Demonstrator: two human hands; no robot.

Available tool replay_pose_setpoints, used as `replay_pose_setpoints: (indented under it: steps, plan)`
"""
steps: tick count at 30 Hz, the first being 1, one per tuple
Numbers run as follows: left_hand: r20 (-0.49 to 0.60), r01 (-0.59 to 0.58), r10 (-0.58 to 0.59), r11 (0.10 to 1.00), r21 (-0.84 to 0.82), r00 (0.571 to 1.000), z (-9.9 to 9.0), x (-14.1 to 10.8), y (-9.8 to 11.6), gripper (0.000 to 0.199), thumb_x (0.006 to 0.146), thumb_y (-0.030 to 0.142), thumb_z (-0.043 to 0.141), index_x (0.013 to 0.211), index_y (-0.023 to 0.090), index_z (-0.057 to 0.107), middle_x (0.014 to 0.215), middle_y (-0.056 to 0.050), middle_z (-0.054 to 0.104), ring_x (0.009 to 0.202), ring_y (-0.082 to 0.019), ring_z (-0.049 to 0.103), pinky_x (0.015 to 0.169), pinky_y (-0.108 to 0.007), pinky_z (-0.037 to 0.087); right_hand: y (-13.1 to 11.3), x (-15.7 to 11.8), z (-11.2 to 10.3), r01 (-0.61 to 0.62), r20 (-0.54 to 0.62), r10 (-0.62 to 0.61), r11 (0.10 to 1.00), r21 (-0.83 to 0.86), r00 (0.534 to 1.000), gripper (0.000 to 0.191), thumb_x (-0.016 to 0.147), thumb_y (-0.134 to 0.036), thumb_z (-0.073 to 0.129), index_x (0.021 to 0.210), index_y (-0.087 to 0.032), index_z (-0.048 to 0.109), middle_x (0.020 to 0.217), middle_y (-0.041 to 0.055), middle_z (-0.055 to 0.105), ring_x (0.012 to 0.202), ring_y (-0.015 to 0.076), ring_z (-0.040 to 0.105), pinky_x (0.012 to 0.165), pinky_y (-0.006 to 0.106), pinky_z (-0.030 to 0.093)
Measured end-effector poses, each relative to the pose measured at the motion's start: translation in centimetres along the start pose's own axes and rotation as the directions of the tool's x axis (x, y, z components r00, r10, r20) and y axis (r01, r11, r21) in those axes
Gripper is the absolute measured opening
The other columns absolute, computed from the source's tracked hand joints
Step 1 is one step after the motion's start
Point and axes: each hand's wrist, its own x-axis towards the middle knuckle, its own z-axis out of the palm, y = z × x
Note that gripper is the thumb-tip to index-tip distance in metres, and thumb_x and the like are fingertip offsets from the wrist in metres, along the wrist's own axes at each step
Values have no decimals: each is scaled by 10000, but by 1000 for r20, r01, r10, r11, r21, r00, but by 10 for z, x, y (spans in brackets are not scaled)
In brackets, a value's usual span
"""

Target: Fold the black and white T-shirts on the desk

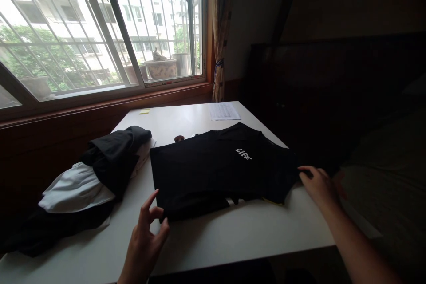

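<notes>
A black T-shirt (199, 166) with white "LIFE" lettering lies spread on the white table (253, 226), its hem towards the left and its collar towards the right. Part of its near side looks folded under, with white marks and a yellow edge showing. My left hand (146, 235) is at the near hem corner, thumb and index finger apart, with a bent finger by the cloth. At the right end, my right hand (319, 184) has its fingertips closed together at the shirt's edge; the pinched bit of cloth is mostly hidden.
A heap of black and white clothes (80, 186) rests on the table's left. Farther back lie a printed paper sheet (224, 111), a yellow note (144, 111) and a small round brown object (179, 138). A barred window (100, 31) and a curtain (219, 53) stand behind.
</notes>
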Motion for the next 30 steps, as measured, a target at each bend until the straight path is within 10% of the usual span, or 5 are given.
replay_pose_setpoints:
  steps: [9,16,30]
  plan:
    - [131,-103,106,994,-32,986,-44,-23,-45,614,951,456,603,1510,304,400,1008,-33,750,899,-183,751,718,-245,616,3,-4,-5,13,-119,-15,1000,-14,993,215,810,-331,557,880,-234,735,908,85,623,828,261,581,774,385,444]
    - [245,-343,310,934,105,919,-71,-17,-70,542,929,426,660,1442,358,499,989,4,793,865,-167,779,797,-210,604,-6,-11,0,342,-273,-357,934,-101,893,221,833,-290,536,859,-211,741,953,97,604,902,278,587,916,447,447]
    - [276,-363,286,887,287,918,-119,-4,-110,619,946,454,617,1521,363,406,1047,-22,782,955,-231,775,806,-311,632,-42,-27,-17,587,25,-598,793,160,801,205,894,-256,544,993,-250,723,972,72,673,979,273,623,921,433,509]
